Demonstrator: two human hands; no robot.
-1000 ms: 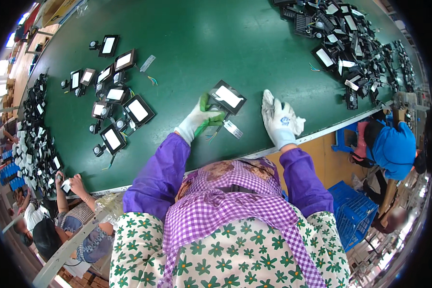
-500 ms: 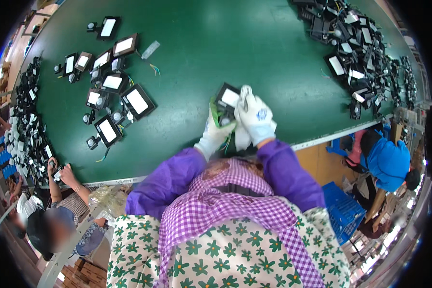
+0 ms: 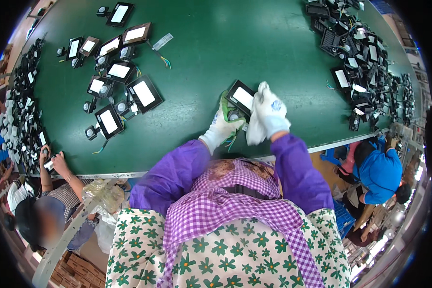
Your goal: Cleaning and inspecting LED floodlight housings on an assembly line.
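In front of me, over the green table, my left hand (image 3: 223, 124) is closed round a small black floodlight (image 3: 241, 96) with a pale front panel and a round sensor below it. That hand wears a white glove with a green palm. My right hand (image 3: 270, 114), in a white glove too, grips a white cloth (image 3: 256, 132) at the floodlight's right edge, its fingers partly hidden by the cloth. Coloured wire ends hang beneath the floodlight, near my left wrist.
Several floodlights (image 3: 144, 94) lie loosely on the green table (image 3: 197, 57) to the left. Heaps of them line the far left and the right (image 3: 365, 62). A co-worker's hands (image 3: 57, 162) hold a part at the lower left. A person in blue (image 3: 380, 165) is at the right.
The floodlight and both hands sit slightly further right in the picture. My right hand and the cloth have shifted along the floodlight's right side. The whole view has shifted a little.
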